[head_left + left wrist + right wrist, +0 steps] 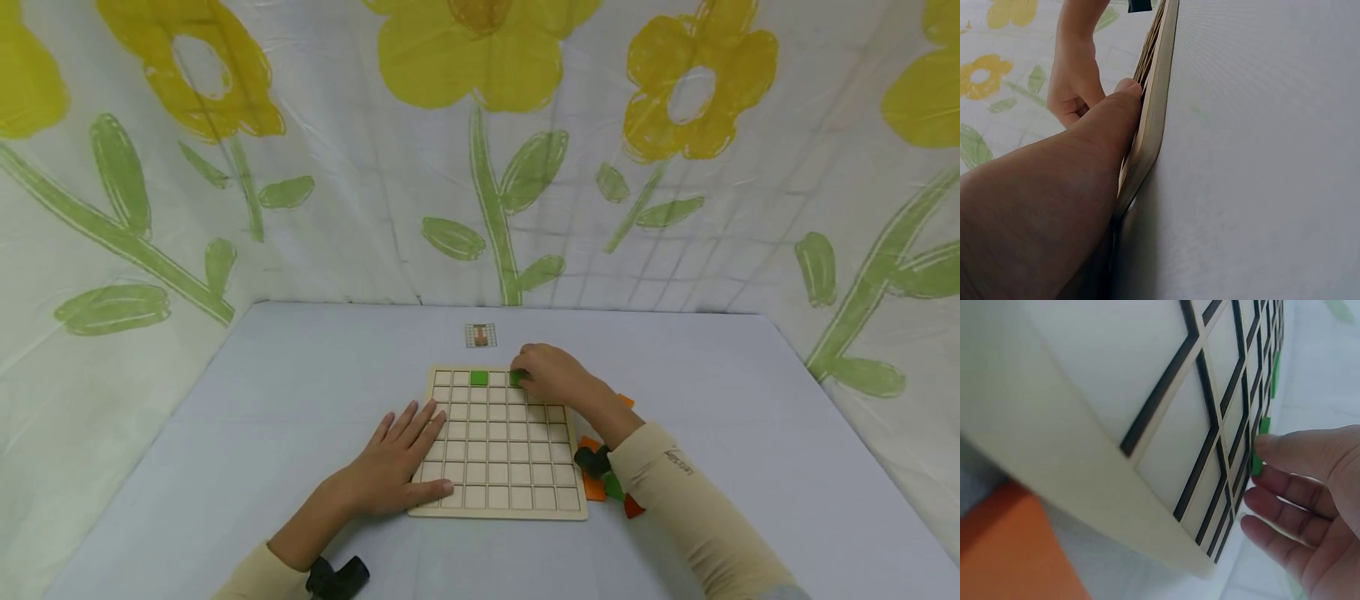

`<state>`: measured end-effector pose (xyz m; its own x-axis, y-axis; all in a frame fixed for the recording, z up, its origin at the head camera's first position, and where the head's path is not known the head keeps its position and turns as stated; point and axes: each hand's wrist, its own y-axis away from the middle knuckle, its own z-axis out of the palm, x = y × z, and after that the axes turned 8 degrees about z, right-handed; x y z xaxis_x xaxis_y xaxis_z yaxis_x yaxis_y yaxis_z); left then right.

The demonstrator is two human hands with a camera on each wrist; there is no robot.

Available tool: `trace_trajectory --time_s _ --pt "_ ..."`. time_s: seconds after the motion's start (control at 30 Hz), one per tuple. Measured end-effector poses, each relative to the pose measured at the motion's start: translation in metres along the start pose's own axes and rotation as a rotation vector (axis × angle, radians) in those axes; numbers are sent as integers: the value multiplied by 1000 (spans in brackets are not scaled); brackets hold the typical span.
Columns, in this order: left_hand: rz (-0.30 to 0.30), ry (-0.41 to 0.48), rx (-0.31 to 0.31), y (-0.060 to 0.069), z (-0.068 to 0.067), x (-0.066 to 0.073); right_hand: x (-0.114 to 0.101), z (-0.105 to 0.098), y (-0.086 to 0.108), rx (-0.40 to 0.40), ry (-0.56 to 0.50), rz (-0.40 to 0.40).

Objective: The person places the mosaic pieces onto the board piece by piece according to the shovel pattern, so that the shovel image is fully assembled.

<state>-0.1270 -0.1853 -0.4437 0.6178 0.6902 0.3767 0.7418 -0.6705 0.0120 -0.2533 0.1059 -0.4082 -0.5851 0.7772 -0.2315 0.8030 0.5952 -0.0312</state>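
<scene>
A light wooden board (497,475) with a grid of square cells lies on the table. One green square tile (479,378) sits in its far row. Farther right in that row, my right hand (555,377) pinches another green square tile (1261,447) between thumb and forefinger, right at the grid. The other fingers are slightly bent beside the board's far edge. My left hand (393,471) rests with straight, spread fingers over the board's left edge, its thumb (1125,94) on the near left part. Whether the pinched tile is fully seated in a cell, I cannot tell.
Beyond the board lies a small card (481,335) with a gridded picture. Orange pieces (595,489), a green piece (613,486) and a red piece (633,507) lie right of the board, partly under the right forearm. A flowered sheet (337,225) hangs behind the white table (225,467).
</scene>
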Motion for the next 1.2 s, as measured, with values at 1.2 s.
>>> trace_trajectory --time_s 1.2 --pt "0 -20 23 -1 8 -6 -22 2 -16 -15 -9 -9"
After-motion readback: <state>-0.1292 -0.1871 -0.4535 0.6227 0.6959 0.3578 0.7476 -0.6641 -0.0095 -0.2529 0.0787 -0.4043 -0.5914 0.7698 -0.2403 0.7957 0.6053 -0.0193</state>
